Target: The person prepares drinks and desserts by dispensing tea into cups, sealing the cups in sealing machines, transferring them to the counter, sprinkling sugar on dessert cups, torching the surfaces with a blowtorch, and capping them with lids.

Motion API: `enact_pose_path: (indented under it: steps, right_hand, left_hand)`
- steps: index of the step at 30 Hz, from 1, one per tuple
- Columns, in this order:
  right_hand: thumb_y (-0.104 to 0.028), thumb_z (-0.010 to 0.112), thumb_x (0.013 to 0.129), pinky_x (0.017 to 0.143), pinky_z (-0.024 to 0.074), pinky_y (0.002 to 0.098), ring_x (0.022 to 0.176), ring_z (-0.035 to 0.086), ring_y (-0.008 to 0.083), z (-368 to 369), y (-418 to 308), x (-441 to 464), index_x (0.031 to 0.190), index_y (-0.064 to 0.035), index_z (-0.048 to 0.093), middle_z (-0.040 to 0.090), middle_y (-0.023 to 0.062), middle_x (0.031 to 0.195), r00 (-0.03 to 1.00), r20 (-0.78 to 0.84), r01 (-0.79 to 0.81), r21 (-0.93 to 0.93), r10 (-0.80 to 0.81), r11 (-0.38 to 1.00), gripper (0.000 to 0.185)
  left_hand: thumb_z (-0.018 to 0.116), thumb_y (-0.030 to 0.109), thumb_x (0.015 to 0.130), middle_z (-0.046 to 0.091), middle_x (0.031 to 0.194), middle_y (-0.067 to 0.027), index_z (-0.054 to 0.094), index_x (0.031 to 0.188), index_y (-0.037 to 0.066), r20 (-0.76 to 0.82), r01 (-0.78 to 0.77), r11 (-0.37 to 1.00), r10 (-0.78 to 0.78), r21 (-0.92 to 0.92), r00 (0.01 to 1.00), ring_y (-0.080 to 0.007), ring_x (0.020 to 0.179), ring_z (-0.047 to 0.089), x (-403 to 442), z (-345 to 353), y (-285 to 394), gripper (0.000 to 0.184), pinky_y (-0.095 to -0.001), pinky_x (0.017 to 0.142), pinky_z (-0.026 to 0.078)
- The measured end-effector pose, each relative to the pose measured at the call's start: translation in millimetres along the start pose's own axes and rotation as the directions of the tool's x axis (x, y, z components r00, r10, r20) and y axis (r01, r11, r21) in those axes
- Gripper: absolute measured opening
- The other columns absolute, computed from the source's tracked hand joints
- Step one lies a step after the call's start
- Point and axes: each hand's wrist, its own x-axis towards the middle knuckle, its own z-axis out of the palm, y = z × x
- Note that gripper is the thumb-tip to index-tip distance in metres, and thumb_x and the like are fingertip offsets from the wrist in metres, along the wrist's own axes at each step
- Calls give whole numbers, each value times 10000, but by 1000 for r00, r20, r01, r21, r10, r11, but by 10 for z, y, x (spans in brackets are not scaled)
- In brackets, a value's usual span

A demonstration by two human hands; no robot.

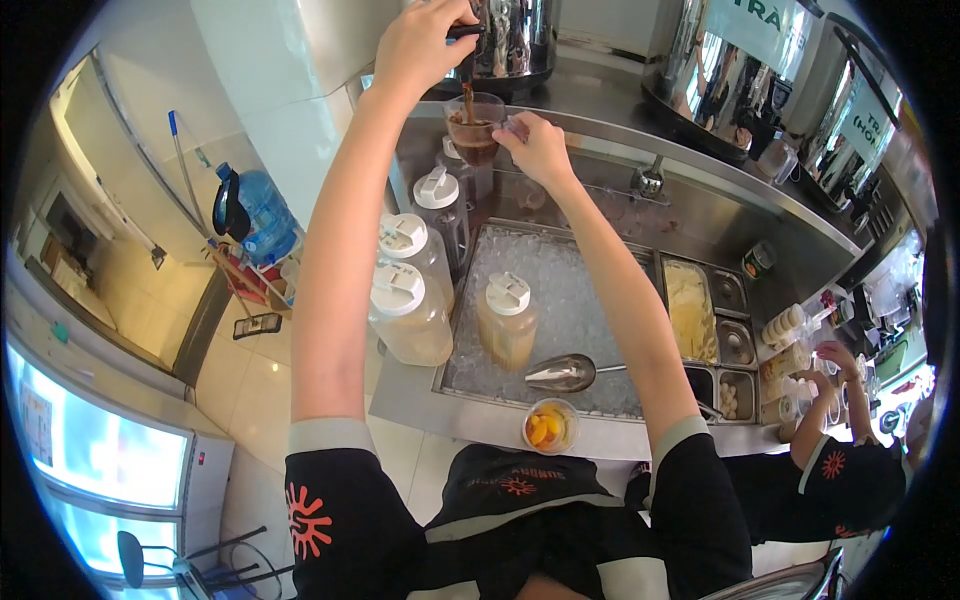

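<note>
My left hand (425,48) is closed around the black tap handle (465,32) of a shiny metal tea urn (515,45). From the tap a brown stream of tea runs down into a clear measuring cup (474,142), which is partly filled with dark tea. My right hand (536,150) grips that cup by its handle, holding it under the tap. Below the cup stand several clear pitchers with white lids (437,188). Another white-lidded pitcher (507,320), holding a pale drink, sits in the ice bin (590,270).
A metal scoop (562,373) lies on the ice. At the counter's front edge stands a cup of orange fruit pieces (550,427). Topping trays (690,310) line the right side. More urns (735,70) stand at the back. A co-worker (840,460) works at the right.
</note>
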Motion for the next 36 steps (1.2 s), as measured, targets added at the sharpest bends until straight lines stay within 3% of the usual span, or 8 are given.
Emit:
enact_pose_path:
  steps: [20,24,28,32,33,34,35,36]
  right_hand:
    - [-231,671,707,630,464,325,660,601,261,33,4,-31,891,15,582,615,145,728,1000,-5,-18,2,18,1000,320]
    - [-232,676,700,628,464,324,661,600,266,-26,-32,-39,878,15,580,611,152,727,999,-14,-32,5,32,999,319]
    - [-247,686,670,680,464,377,728,593,330,-67,-68,-63,857,-6,586,610,171,745,998,-63,-24,12,25,1000,321]
    - [-267,668,686,627,463,374,722,600,306,-126,-156,-40,772,-5,598,605,170,747,999,16,-39,-84,41,996,284]
    - [-267,667,680,642,468,377,730,599,310,-115,-171,-38,775,-16,608,605,174,762,999,24,-31,-124,34,992,275]
    - [-260,664,666,663,473,382,742,597,316,-92,-157,-17,772,-18,613,601,182,771,1000,9,-19,-56,19,998,269]
    - [-236,657,649,663,481,379,733,596,323,-81,-154,-1,767,-13,616,599,187,756,999,-30,12,-69,-14,998,256]
    - [-236,646,637,630,487,385,689,595,334,-19,-123,46,721,-11,619,595,187,709,998,-55,11,-45,-14,999,241]
  left_hand:
    - [642,166,699,603,825,-16,555,813,84,7,45,999,-45,-14,999,-229,796,540,-16,13,16,165,-328,703,428]
    - [644,207,700,581,784,37,547,805,132,-43,22,1000,-21,16,999,-200,773,539,-27,60,-5,162,-326,644,447]
    - [625,241,717,601,833,-28,559,825,121,-78,49,993,-41,107,996,-253,798,557,66,56,1,175,-363,664,443]
    - [581,197,763,599,866,-134,589,930,102,19,279,960,-279,-4,960,-328,832,558,324,125,-213,193,-383,707,440]
    - [566,183,776,593,936,-140,587,980,115,-13,245,962,-246,122,969,-318,878,548,319,229,-323,216,-379,742,431]
    - [554,179,786,550,1071,-129,573,1034,128,-113,-13,974,40,227,993,-305,942,526,309,281,-406,254,-396,799,402]
    - [542,173,798,475,1194,-117,551,1092,143,-128,0,964,35,266,991,-309,1023,484,259,146,-8,296,-409,859,362]
    - [525,157,809,439,1235,-134,534,1128,139,-190,-62,989,88,137,978,-324,1066,458,160,110,293,319,-405,889,341]
